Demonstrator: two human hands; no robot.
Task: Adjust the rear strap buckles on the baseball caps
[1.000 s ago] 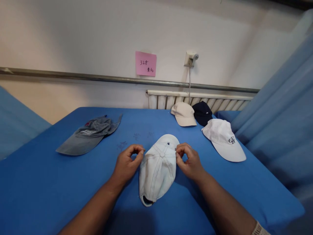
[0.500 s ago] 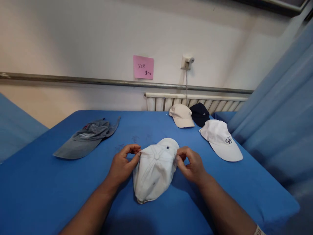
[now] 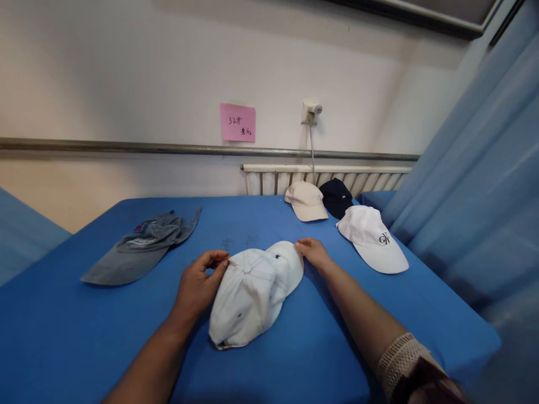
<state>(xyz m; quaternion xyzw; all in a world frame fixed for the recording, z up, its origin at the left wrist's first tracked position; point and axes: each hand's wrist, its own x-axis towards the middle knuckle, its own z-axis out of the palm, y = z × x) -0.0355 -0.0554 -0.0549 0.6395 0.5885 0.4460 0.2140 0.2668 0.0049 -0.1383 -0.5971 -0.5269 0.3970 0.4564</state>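
A white baseball cap [image 3: 248, 297] with a small dark emblem lies on the blue-covered table in front of me, its brim pointing away and to the right. My left hand [image 3: 200, 283] pinches the left side of the crown between thumb and fingers. At the brim's far right edge, my right hand [image 3: 312, 251] has its fingertips closed on the rim; the thumb is mostly hidden. To the left lies a grey-blue cap [image 3: 143, 247] with a crumpled crown. A white cap with dark letters [image 3: 373, 238] sits to the right of my right hand.
A beige cap [image 3: 306, 201] and a navy cap [image 3: 336, 197] sit at the back of the blue table [image 3: 105, 331], by a radiator [image 3: 269, 182]. A metal rail [image 3: 168, 148] and a pink note [image 3: 238, 122] are on the wall. A blue curtain [image 3: 471, 157] hangs at the right.
My right hand has moved from the side of the crown out to the brim's edge. The white cap has turned slightly, showing more of its brim. The view has shifted a little.
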